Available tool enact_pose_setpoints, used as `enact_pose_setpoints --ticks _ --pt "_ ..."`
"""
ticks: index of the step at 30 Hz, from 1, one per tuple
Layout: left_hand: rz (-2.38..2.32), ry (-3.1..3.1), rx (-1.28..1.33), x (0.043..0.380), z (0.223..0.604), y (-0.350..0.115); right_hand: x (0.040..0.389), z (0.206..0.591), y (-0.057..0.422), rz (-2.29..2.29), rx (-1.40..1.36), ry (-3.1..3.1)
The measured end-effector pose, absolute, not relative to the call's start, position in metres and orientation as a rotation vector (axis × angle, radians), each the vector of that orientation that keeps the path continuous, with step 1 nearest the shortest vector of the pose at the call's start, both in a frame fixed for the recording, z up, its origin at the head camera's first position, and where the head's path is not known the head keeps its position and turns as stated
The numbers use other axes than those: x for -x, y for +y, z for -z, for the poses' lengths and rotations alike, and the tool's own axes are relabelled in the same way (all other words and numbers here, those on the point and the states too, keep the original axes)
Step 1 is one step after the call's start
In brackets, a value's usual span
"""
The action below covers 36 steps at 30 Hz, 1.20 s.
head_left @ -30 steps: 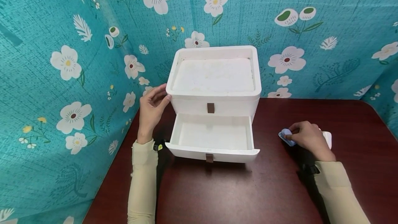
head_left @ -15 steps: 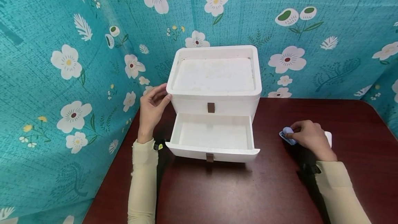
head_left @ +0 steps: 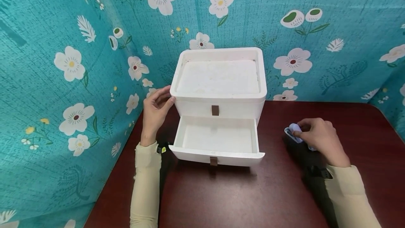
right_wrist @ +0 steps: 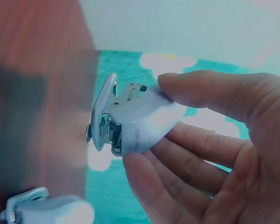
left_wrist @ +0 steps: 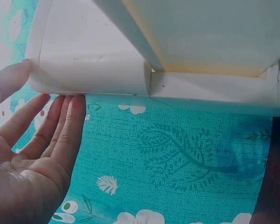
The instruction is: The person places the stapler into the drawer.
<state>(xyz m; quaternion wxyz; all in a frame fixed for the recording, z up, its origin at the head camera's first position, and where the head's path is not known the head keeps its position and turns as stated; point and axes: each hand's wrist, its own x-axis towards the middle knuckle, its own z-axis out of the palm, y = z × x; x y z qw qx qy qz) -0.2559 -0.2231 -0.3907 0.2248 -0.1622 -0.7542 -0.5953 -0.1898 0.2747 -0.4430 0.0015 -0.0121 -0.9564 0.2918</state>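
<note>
A white drawer unit (head_left: 218, 94) stands on the table, its lower drawer (head_left: 218, 136) pulled out and bare inside. My left hand (head_left: 155, 113) rests at the unit's front left corner, thumb at the front and fairly straight fingers along the side. Off to the right, my right hand (head_left: 321, 136) pinches a small pale-blue hole punch (right_wrist: 147, 119) between thumb and fingers. Its metal hinge and flat base face the tabletop in the right wrist view; whether the base touches the table I cannot tell. A second similar punch (right_wrist: 60, 210) lies beside it, mostly covered by my hand in the head view.
The dark red-brown table (head_left: 215, 196) extends in front of the unit and to its right. Behind and to the left hangs a teal flowered cloth (head_left: 95, 90). The upper drawer (head_left: 193, 108), with a brown tab, is closed beneath a shallow top tray (head_left: 218, 76).
My right hand has moved slightly up and right, and the punch has tilted in its grip. The white thing right of that hand is now out of sight. My left hand stays put.
</note>
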Motion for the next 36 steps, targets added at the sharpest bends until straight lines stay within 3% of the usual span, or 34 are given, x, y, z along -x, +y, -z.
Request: enact_pose_setpoints --ticks 36 --pt "1.626 -2.086 0.453 0.256 0.391 -0.223 0.175 0.351 0.213 -0.877 -0.307 -2.866"
